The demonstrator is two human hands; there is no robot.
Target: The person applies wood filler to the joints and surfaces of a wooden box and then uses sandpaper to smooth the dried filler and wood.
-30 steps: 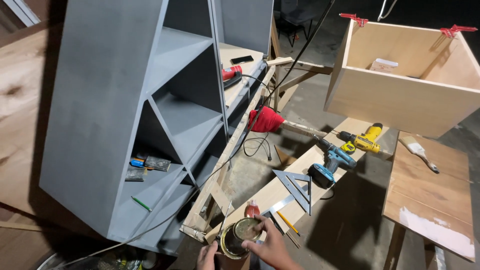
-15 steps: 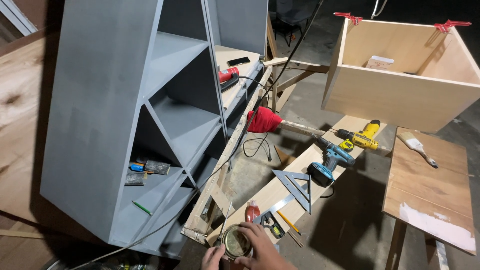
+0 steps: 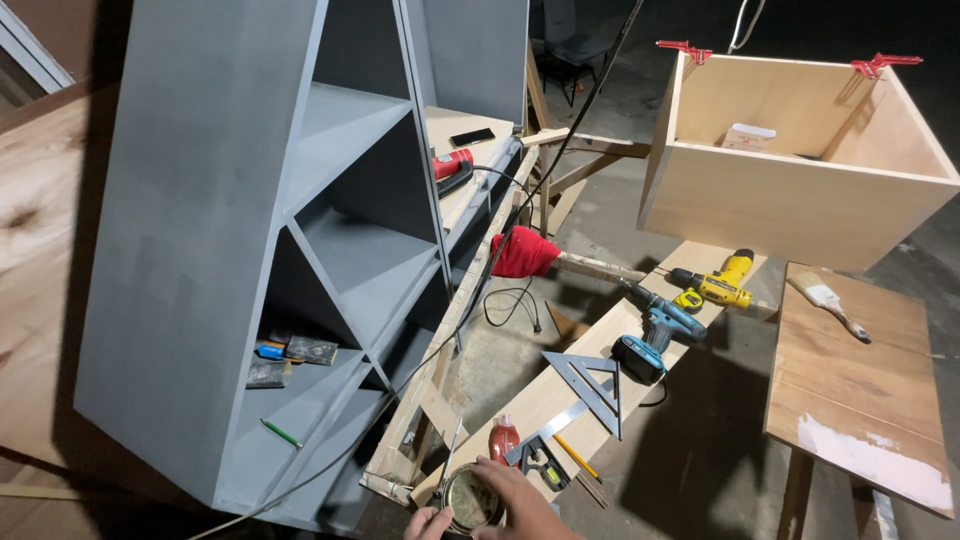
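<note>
At the bottom edge my left hand (image 3: 428, 524) and my right hand (image 3: 520, 505) grip a small round can (image 3: 471, 500) with a shiny metal top. The left hand cups its lower left side. The fingers of the right hand lie over its right rim. The can hovers above the near end of a long wooden plank (image 3: 640, 310). Just beyond the can lie a small red bottle (image 3: 504, 438), a combination square (image 3: 545, 452) and a pencil (image 3: 577, 458).
A tall grey shelf unit (image 3: 250, 250) lies tilted at left, with small tools in its lower bay. On the plank are a metal triangle square (image 3: 592, 385), a blue drill (image 3: 655, 335) and a yellow drill (image 3: 720, 285). A plywood box (image 3: 790, 200) with red clamps stands right, a paintbrush (image 3: 828, 303) on a board.
The view has shifted slightly. My right hand has moved further over the can's top and my left hand has closed in under it.
</note>
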